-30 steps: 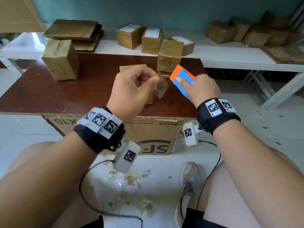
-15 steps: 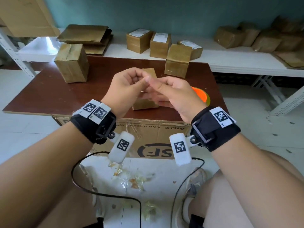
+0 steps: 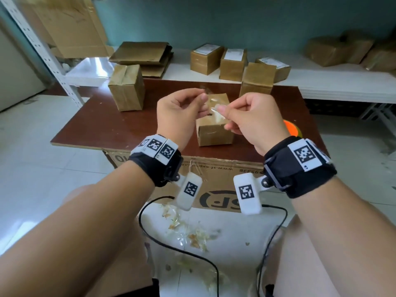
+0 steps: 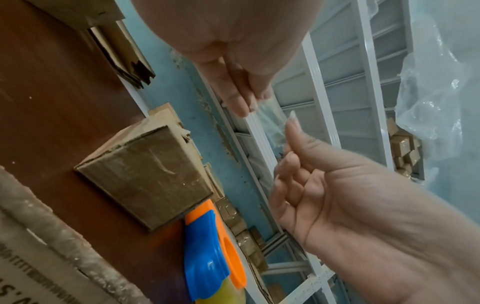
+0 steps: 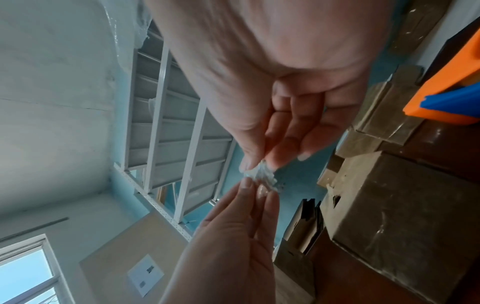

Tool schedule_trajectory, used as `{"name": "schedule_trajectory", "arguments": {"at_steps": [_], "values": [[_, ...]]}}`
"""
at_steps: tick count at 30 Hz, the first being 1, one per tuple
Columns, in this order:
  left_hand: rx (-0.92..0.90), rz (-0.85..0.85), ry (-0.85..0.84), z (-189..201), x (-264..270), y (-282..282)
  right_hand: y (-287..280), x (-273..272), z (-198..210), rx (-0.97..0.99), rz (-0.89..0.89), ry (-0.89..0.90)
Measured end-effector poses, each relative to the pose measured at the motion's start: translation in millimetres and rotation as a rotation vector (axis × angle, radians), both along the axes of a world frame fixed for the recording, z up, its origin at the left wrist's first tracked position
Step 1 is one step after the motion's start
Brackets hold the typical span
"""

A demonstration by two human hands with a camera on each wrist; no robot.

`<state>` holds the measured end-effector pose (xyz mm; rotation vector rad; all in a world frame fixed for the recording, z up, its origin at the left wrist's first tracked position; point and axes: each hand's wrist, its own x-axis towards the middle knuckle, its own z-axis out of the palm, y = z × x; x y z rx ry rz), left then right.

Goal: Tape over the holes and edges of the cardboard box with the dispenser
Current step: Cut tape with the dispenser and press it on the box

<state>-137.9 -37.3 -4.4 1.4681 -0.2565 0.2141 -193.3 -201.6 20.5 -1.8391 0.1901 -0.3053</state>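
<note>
- Left hand (image 3: 180,111) and right hand (image 3: 252,116) each pinch an end of a clear tape strip (image 4: 270,121).
- Cardboard box (image 3: 214,130) sits near the bench's (image 3: 107,129) front edge.
- Dispenser (image 4: 210,253) lies by the bench's right edge.

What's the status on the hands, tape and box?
Left hand and right hand both pinch a tape strip above the box. Dispenser rests on table. Nothing in the way.

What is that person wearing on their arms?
Both arms are bare, with no sleeves. The left hand and the right hand each have a wide black wrist strap with white blocks printed with black square codes. A small white camera pod hangs under each wrist, trailing a thin black cable.
</note>
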Motion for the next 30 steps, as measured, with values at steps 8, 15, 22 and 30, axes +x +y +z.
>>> {"name": "schedule_trajectory", "arguments": {"at_steps": [8,15,22,30], "values": [[-0.014,-0.004,0.076,2,10,-10,-12,14,3,-0.223,0.015,-0.129],[0.011,-0.084,0.275,1,33,-1,-15,36,-10,-0.261,0.039,-0.111],[0.161,-0.022,0.222,-8,55,6,-14,70,-24,-0.143,0.012,-0.009],[0.058,-0.099,0.391,-10,68,-4,-12,84,-26,-0.012,-0.017,0.13]]}}
